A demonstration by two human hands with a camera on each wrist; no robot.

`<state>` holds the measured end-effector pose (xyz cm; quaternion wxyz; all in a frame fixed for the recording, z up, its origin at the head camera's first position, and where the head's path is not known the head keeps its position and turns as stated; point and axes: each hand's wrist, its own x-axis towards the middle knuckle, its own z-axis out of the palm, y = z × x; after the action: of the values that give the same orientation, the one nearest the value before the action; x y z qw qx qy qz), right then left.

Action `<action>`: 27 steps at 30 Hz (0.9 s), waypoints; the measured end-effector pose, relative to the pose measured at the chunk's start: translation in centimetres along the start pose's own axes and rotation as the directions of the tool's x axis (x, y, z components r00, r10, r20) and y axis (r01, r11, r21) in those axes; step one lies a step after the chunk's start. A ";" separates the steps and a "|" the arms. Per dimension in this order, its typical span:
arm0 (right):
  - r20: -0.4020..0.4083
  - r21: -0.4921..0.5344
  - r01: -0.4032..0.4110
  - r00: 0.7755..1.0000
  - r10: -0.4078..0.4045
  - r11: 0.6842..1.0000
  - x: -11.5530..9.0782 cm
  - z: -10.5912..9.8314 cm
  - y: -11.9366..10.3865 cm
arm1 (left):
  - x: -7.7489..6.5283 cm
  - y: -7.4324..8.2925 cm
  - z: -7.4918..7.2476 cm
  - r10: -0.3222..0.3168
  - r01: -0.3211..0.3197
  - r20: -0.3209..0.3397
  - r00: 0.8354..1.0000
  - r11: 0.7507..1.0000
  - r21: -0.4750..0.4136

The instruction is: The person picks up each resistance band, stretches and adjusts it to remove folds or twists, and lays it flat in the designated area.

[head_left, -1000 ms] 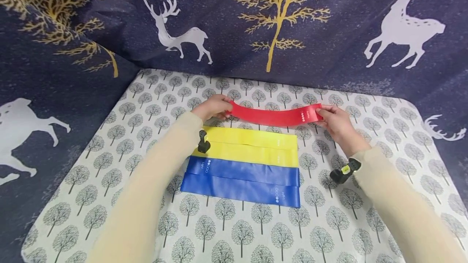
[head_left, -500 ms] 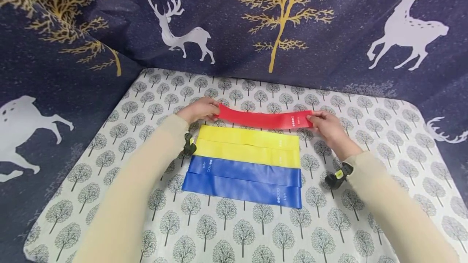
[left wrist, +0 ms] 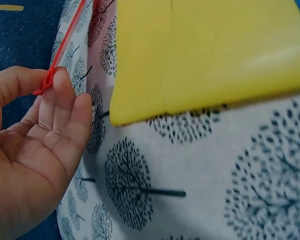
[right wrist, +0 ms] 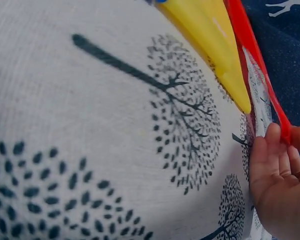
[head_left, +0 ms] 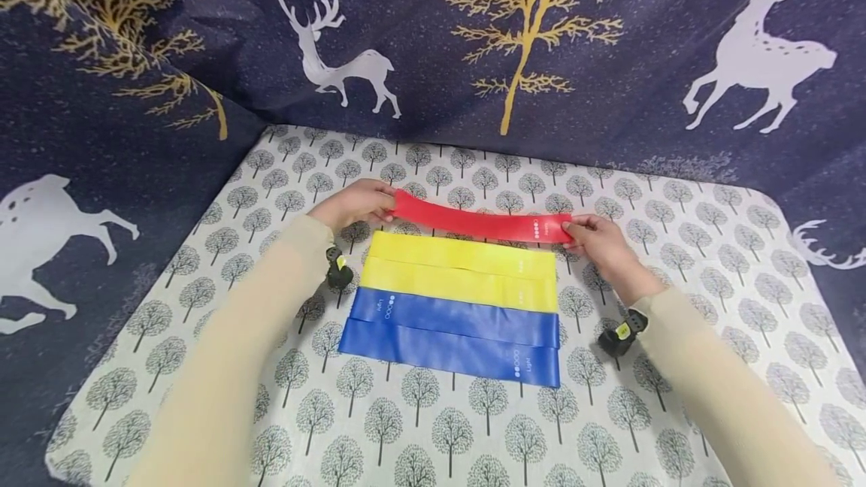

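A flat red resistance band (head_left: pixel 480 225) stretches between both hands, sagging a little in the middle, with white print near its right end. My left hand (head_left: pixel 358 201) pinches the left end between thumb and fingertips, as the left wrist view shows at the band's folded tip (left wrist: pixel 49 80). At the other end, my right hand (head_left: pixel 601 245) pinches it the same way. Just in front lie two yellow resistance bands, a far one (head_left: pixel 453 250) and a near one (head_left: pixel 440 282), edges overlapping. Nearer still are two blue resistance bands, one (head_left: pixel 460 316) overlapping the other (head_left: pixel 446 354).
The bands lie on a table covered with a white cloth (head_left: pixel 419 427) printed with dark trees. Behind and to the left hangs a dark blue curtain (head_left: pixel 419 43) with white deer and gold trees. A small black camera sits on each wrist.
Both hands have moved left with the red band and slightly toward the person, bringing it more in line with the far yellow band. The yellow and blue bands stay put.
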<state>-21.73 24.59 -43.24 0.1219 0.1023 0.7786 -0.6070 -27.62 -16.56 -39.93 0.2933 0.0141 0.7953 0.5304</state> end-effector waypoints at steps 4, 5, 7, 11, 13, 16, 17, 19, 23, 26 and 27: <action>-0.005 -0.165 0.003 1.000 -0.004 0.986 -0.1 0.1 0.0 | -0.7 -0.5 -0.4 -0.027 0.027 0.024 0.999 1.000 0.005; -0.004 -0.206 0.006 1.000 -0.007 0.979 -0.1 0.2 -0.1 | -0.9 -0.6 -0.4 -0.039 0.039 0.031 0.999 0.999 0.012; 0.000 -0.280 0.014 1.000 -0.015 0.960 -0.2 0.3 -0.2 | -1.1 -0.9 -0.4 -0.070 0.069 0.037 0.997 0.997 0.021; 0.011 -0.345 0.012 1.000 -0.009 0.939 -0.3 0.4 -0.6 | -1.3 -1.2 -0.3 -0.097 0.096 0.036 0.995 0.995 0.033; 0.013 -0.362 0.003 1.000 0.001 0.932 -0.4 0.4 -0.7 | -1.3 -1.3 -0.3 -0.097 0.096 0.027 0.995 0.994 0.050; 0.019 -0.387 0.003 1.000 0.004 0.922 -0.5 0.5 -0.8 | -1.5 -1.2 -0.5 -0.094 0.092 0.008 0.996 0.990 0.110; 0.022 -0.394 0.007 1.000 0.002 0.919 -0.5 0.5 -0.8 | -1.5 -1.2 -0.5 -0.090 0.089 0.001 0.996 0.987 0.136; 0.030 -0.404 0.017 1.000 -0.005 0.915 -0.4 0.5 -0.8 | -1.6 -1.2 -0.7 -0.083 0.084 -0.013 0.996 0.978 0.190; 0.040 -0.389 0.006 0.999 0.011 0.921 -0.2 0.7 -0.9 | -1.5 -1.2 -0.7 -0.074 0.081 -0.040 0.996 0.962 0.259; 0.046 -0.378 -0.011 0.998 0.031 0.926 -0.2 0.7 -0.8 | -1.5 -1.1 -0.5 -0.068 0.080 -0.052 0.996 0.956 0.284; 0.047 -0.378 -0.014 0.998 0.034 0.926 -0.2 0.7 -0.8 | -1.5 -1.2 -0.5 -0.065 0.078 -0.057 0.996 0.955 0.285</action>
<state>-21.77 23.73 -42.65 0.1669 0.0705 0.8760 -0.4470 -26.32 -18.00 -40.10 0.2886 0.0152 0.8704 0.3987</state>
